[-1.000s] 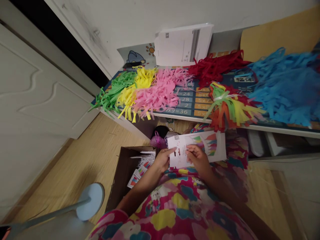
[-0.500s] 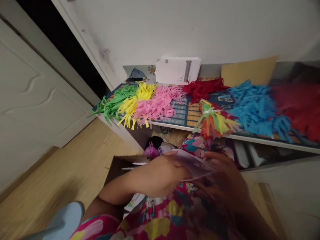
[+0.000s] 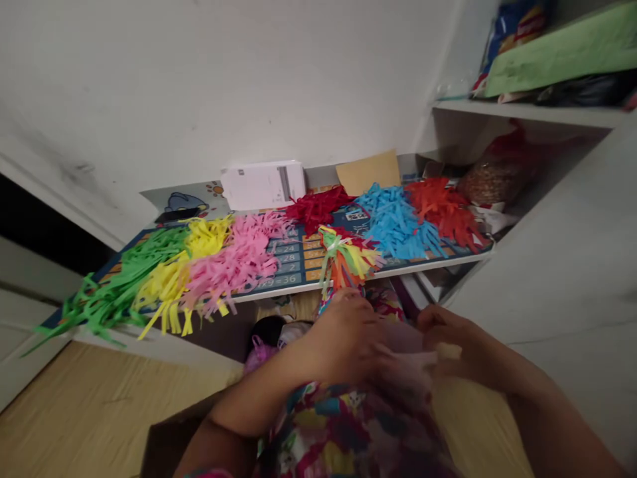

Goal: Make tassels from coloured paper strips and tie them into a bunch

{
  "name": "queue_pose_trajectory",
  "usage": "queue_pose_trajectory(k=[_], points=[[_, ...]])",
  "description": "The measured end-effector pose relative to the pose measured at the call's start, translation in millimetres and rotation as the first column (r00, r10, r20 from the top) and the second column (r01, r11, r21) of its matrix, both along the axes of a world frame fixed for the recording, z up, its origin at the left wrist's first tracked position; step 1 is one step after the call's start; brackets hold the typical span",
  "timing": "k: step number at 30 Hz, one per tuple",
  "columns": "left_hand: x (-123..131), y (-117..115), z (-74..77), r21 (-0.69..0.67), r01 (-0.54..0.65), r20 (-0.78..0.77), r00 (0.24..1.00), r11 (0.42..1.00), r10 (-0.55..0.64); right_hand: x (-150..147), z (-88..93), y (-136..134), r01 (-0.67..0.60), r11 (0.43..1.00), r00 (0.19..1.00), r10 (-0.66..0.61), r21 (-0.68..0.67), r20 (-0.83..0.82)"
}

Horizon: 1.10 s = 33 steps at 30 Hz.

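Note:
Between my two hands, above my lap, is a thin, pale, see-through plastic bag [image 3: 405,362], blurred by motion. My left hand [image 3: 343,335] is closed on its left side, back of the hand upward. On the opposite side my right hand [image 3: 450,338] grips it with bent fingers. Just beyond the left hand, a mixed-colour tissue paper tassel [image 3: 343,255], tied near its top, lies at the desk's front edge. Around it on the desk [image 3: 283,282] are fringed paper bundles: pink [image 3: 233,255], dark red [image 3: 318,206], blue [image 3: 398,222] and orange-red [image 3: 445,212].
Yellow [image 3: 164,282] and green fringe [image 3: 129,272] hang over the desk's left front edge. A white stack [image 3: 263,186] and a tan sheet [image 3: 371,174] lean on the wall. Shelves [image 3: 527,113] rise at right. A cardboard box [image 3: 174,438] sits below my left arm.
The view has swung to the right, bringing the shelves into sight. Both hands still hold the plastic bag, with its shape changed and my right hand now farther from the left.

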<state>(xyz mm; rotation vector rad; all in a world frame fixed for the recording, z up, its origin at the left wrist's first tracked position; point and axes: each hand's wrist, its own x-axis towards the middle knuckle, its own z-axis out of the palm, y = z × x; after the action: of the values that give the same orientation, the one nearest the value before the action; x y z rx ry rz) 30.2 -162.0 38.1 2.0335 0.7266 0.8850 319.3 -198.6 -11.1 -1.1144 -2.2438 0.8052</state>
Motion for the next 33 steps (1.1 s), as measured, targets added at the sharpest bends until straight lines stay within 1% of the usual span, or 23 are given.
queue_pose_trajectory(k=[1,2,3,5,7,9,11,14,16,18,21,24,26,27,29,31,32,33], points=[[0,0,-10.6,0.064,-0.014,-0.046,0.999,0.998,0.017,4,-7.5,-1,0.023,1.000,1.000,-0.023,-0.007,-0.016],[0,-1,-23.3,0.082,-0.050,-0.059,0.997,0.995,0.055,8,-14.6,-1,0.045,0.999,0.999,-0.046,-0.015,-0.030],[0,-1,-37.3,0.042,-0.109,-0.028,0.994,0.993,0.110,11,-21.0,-2,0.068,0.997,0.997,-0.069,-0.021,-0.040],[5,-3,-65.6,-0.097,-0.162,0.040,0.985,0.982,0.166,16,-30.7,-1,0.107,0.994,0.993,-0.109,-0.028,-0.053],[14,-5,-89.1,-0.240,-0.198,0.116,0.966,0.950,0.231,21,-36.6,1,0.165,0.986,0.984,-0.166,-0.023,-0.058],[25,-8,-104.7,-0.359,-0.228,0.200,0.928,0.905,0.314,24,-41.3,2,0.262,0.965,0.963,-0.263,-0.018,-0.058],[35,-13,-113.7,-0.440,-0.241,0.247,0.893,0.865,0.375,27,-47.2,2,0.369,0.929,0.926,-0.369,-0.015,-0.086],[46,-23,-120.7,-0.482,-0.279,0.234,0.873,0.831,0.428,30,-61.0,-3,0.477,0.879,0.857,-0.470,-0.017,-0.211],[51,-30,-122.9,-0.469,-0.301,0.236,0.864,0.831,0.446,31,-72.2,-10,0.551,0.834,0.788,-0.530,-0.023,-0.314],[55,-35,-123.7,-0.438,-0.284,0.269,0.864,0.853,0.425,30,-82.3,-18,0.645,0.764,0.695,-0.605,-0.036,-0.388],[59,-39,-124.2,-0.349,-0.220,0.349,0.872,0.911,0.344,22,-91.1,-26,0.745,0.662,0.563,-0.689,-0.079,-0.457],[62,-42,-127.1,-0.248,-0.187,0.407,0.870,0.951,0.277,-1,-93.3,-31,0.826,0.557,0.438,-0.732,-0.088,-0.522],[63,-44,-129.8,-0.202,-0.194,0.431,0.863,0.960,0.265,-18,-94.0,-33,0.864,0.497,0.386,-0.752,-0.075,-0.534],[63,-45,-130.6,-0.185,-0.201,0.441,0.857,0.962,0.264,-26,-94.4,-34,0.872,0.484,0.379,-0.760,-0.071,-0.528],[64,-49,-129.9,-0.172,-0.209,0.458,0.848,0.963,0.266,-35,-95.5,-35,0.865,0.497,0.399,-0.768,-0.073,-0.502],[62,-51,-126.1,-0.212,-0.224,0.471,0.829,0.951,0.300,-37,-96.1,-32,0.858,0.508,0.414,-0.771,-0.074,-0.484],[61,-51,-123.3,-0.250,-0.235,0.483,0.811,0.939,0.331,-35,-96.3,-29,0.844,0.530,0.439,-0.774,-0.085,-0.457],[59,-51,-120.5,-0.290,-0.240,0.497,0.789,0.926,0.360,-33,-96.6,-27,0.816,0.570,0.489,-0.771,-0.098,-0.409]])
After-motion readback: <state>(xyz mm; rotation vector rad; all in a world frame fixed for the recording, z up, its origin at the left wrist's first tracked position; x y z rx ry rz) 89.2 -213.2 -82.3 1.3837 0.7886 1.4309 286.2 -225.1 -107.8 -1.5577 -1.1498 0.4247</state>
